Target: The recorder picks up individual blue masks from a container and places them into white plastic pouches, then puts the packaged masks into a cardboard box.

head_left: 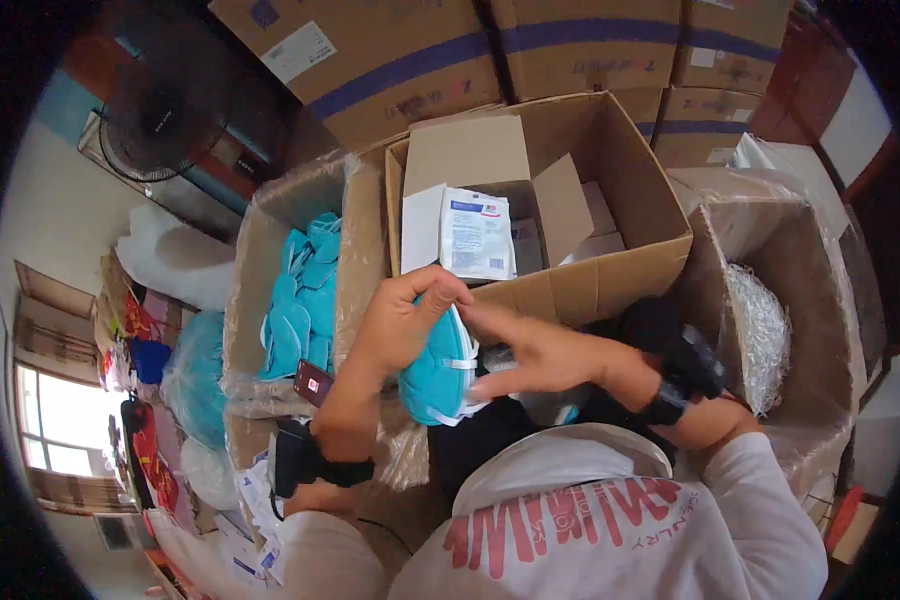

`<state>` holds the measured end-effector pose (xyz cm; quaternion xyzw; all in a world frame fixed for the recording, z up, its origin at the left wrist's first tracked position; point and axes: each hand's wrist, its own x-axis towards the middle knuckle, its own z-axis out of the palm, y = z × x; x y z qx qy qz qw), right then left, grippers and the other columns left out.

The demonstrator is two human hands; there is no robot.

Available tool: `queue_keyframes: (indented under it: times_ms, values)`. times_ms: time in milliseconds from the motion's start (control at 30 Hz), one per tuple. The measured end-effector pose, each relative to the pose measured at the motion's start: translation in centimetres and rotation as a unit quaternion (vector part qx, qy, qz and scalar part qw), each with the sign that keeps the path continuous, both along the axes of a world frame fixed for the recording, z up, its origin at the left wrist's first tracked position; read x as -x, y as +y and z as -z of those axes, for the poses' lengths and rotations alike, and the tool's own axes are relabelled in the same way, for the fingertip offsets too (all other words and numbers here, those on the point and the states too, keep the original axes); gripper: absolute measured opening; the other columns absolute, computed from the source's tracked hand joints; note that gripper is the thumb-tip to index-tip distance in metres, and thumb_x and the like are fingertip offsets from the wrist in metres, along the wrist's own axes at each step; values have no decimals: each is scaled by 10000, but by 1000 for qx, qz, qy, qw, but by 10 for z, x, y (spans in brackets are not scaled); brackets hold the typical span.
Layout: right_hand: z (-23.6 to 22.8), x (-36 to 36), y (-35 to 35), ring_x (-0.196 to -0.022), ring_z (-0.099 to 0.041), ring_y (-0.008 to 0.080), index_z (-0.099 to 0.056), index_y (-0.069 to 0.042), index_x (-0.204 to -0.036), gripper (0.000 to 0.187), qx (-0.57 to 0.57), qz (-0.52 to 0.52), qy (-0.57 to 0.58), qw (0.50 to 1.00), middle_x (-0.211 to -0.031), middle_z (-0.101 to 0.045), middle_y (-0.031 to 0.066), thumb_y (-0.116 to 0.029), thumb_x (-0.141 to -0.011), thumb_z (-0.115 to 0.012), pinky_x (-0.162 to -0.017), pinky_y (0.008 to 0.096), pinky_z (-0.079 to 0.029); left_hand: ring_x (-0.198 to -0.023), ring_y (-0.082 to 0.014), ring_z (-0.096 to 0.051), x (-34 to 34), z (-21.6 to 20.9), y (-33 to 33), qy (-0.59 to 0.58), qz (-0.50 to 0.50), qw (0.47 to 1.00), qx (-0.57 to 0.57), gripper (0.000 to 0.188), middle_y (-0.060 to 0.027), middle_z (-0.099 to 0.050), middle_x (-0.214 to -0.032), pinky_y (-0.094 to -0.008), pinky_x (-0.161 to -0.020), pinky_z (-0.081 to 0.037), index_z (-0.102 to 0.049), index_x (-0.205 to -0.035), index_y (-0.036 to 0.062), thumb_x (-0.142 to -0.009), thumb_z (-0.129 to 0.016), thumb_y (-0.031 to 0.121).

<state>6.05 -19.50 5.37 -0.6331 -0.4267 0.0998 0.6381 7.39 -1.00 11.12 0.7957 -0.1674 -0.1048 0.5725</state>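
A teal cup-shaped face mask (428,378) with white straps hangs in front of my chest. My left hand (405,315) is closed on its upper edge, thumb and fingers pinched together. Beside the mask's right edge, my right hand (545,352) has its fingers stretched out and apart, some reaching the straps. Whether a fingertip touches a strap is hard to make out. Just beyond both hands, a white printed pouch (477,235) leans upright at the front of an open cardboard carton (560,290).
To the left stands a plastic-lined carton (355,240) of teal masks (305,290), with a phone (313,382) by its near corner. Another lined carton (810,370) at right holds a clear, stringy bundle (755,340). Taped boxes (590,60) are stacked behind.
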Motion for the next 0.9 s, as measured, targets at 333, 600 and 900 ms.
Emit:
queue_keyframes:
  times_ms: [333,600,900]
  values:
    - [-8,0,6,-804,-513,211,-506,2,-842,199,-82,76,-62,992,-855,-529,128,-163,-900,-411,-696,334,-401,-587,-106,-434,-8,60,-7,-105,-187,974,-70,425,-44,-488,-597,-270,-543,-378,-564,-739,-13,-871,-483,383]
    - [-54,43,42,-582,-523,281,-560,-57,-728,184,166,-79,-159,970,-602,-513,99,-202,-819,-492,-539,360,-439,-747,-381,-563,-79,100,8,-157,-302,911,-232,458,-236,-586,-814,-446,-632,-417,-579,-832,5,-903,-341,389]
    - [-15,-59,-1,-727,-466,120,-525,-42,-781,381,-146,196,126,962,-819,-554,42,-336,-929,-334,-694,270,-397,-569,-104,-502,-56,66,27,122,-434,872,193,468,-11,-503,-679,-235,-549,-417,-564,-771,70,-841,-445,518]
